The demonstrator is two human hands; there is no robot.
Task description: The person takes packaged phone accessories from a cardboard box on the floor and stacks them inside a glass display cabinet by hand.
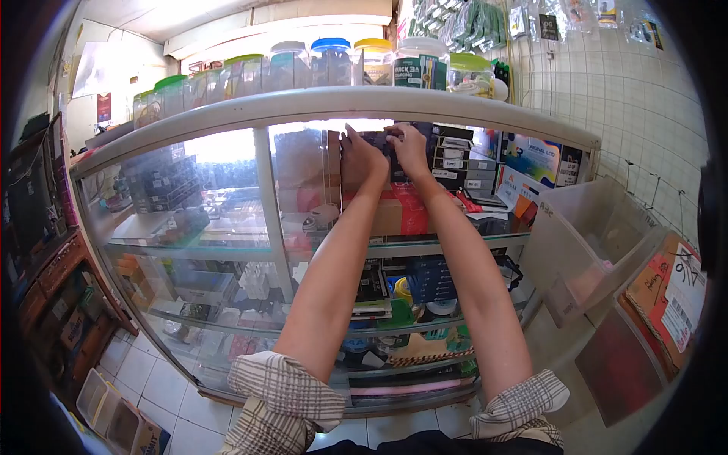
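Observation:
Both my arms reach into the upper shelf of a glass display cabinet (pixel 269 189). My left hand (pixel 362 158) has its fingers stretched upward, beside a dark box-like item (pixel 379 141) that lies in shadow between my hands. My right hand (pixel 410 152) has its fingers bent together at the right of this dark item; what they pinch, if anything, is hidden. Below my wrists sits a cardboard box (pixel 390 218) with red tape (pixel 412 209) across it. Stacked small boxes (pixel 450 163) stand just right of my right hand.
Plastic jars (pixel 331 64) with coloured lids line the cabinet top. Lower glass shelves hold mixed goods. At the right are a translucent plastic bin (pixel 557 258) and a taped carton (pixel 660 296); another plastic container (pixel 106 409) is on the floor at the left.

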